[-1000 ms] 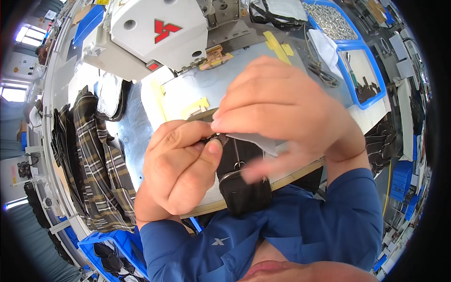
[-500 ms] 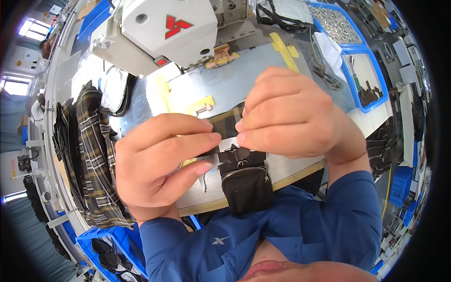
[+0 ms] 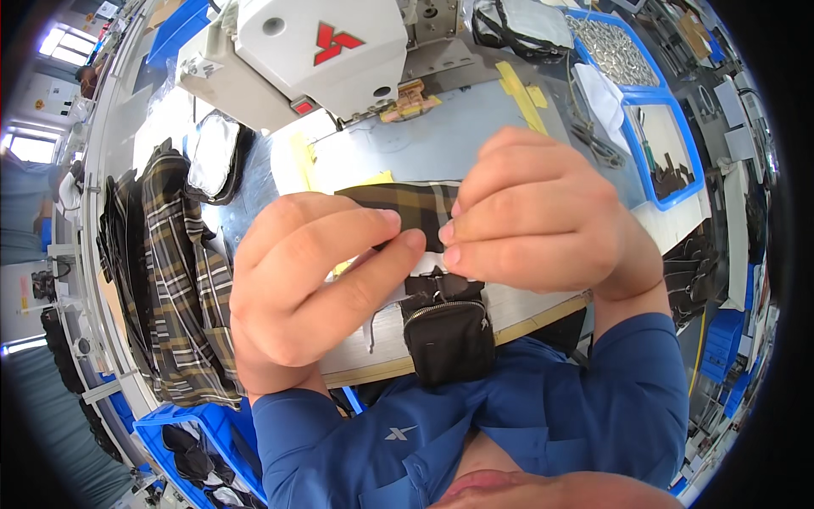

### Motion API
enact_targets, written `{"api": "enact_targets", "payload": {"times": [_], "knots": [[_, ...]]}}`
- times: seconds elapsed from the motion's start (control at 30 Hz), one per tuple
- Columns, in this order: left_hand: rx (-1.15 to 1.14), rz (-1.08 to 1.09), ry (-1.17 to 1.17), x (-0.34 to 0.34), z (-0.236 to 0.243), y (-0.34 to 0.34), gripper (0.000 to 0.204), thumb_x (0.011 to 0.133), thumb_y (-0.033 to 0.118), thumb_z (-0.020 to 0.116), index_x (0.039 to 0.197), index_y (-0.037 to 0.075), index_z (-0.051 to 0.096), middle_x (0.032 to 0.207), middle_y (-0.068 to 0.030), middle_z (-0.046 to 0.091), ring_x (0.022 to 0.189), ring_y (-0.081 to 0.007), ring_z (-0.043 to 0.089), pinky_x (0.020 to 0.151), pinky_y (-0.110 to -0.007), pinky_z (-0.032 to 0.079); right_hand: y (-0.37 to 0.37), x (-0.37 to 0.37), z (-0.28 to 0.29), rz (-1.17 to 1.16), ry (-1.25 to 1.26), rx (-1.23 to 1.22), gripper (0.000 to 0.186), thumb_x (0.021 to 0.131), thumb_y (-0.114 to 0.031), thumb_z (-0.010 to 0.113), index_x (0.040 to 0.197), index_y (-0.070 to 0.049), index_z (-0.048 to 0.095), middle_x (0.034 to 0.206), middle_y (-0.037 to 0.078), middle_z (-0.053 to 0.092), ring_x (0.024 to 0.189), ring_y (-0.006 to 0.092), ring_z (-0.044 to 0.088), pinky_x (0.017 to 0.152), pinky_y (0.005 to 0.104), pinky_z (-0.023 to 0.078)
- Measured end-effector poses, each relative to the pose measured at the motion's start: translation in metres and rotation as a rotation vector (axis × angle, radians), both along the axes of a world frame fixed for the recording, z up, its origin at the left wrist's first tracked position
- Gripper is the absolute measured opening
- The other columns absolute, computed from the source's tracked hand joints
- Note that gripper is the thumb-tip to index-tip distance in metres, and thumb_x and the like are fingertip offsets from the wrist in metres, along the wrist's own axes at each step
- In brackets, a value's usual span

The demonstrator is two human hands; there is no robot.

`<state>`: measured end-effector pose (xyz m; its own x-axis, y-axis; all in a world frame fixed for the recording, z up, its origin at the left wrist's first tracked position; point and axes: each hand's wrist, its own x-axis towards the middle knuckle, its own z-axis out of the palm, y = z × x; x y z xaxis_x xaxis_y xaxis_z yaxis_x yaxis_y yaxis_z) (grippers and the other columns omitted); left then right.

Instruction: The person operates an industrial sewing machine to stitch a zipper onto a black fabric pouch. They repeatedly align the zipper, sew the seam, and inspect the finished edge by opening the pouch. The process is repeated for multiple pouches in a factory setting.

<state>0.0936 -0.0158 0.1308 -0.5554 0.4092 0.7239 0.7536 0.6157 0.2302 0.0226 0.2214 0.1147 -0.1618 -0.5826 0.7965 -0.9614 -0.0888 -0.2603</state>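
Note:
A piece of dark plaid fabric (image 3: 407,202) with olive and pale stripes stretches between my hands above the table's front edge. My left hand (image 3: 309,276) is closed at its left part, thumb and forefinger pinching near the lower edge. At the right end, my right hand (image 3: 543,216) pinches the fabric between thumb and fingers, which partly cover it. Just below my fingertips, a small black zippered pouch (image 3: 449,343) hangs over the table edge, its strap and metal ring at the top. A white strip shows between fabric and pouch; what it belongs to is hidden.
A white sewing machine (image 3: 318,55) stands beyond my hands over a grey plate with yellow tape (image 3: 521,93). Plaid fabric pieces (image 3: 174,280) are piled at left. Blue trays at right hold metal clips (image 3: 615,51) and tools (image 3: 649,153). A blue crate (image 3: 212,433) stands lower left.
The plaid fabric has come up higher and shows more between my hands. My left hand has moved slightly right and its thumb has risen to the fabric; my right hand has shifted slightly.

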Motion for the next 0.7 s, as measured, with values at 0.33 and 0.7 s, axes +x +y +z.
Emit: {"api": "enact_targets", "payload": {"times": [0.33,0.7], "knots": [[0.05,-0.162,-0.001,-0.008,-0.009,0.004,0.021,0.07,0.003,0.078,0.091,0.001,0.077,0.107,-0.0148,0.075,0.088,-0.0277,0.077,0.072,-0.035,0.065,0.003,-0.001,0.004,0.031,-0.063,0.03,0.009,0.078,-0.006,0.081,0.085,-0.005,0.075,0.084,0.006,0.072,0.077,0.024,0.069,0.065,0.0366,0.052],[0.809,-0.605,-0.896,-0.028,-0.037,-0.004,0.045,0.094,0.022,0.063,0.123,-0.011,0.066,0.121,-0.0263,0.074,0.111,-0.0313,0.074,0.098,-0.039,0.058,0.007,0.0,0.001,-0.133,-0.522,0.02,0.016,0.081,-0.004,0.088,0.091,-0.004,0.076,0.08,0.008,0.072,0.072,0.0218,0.069,0.064,0.0311,0.051]]}}
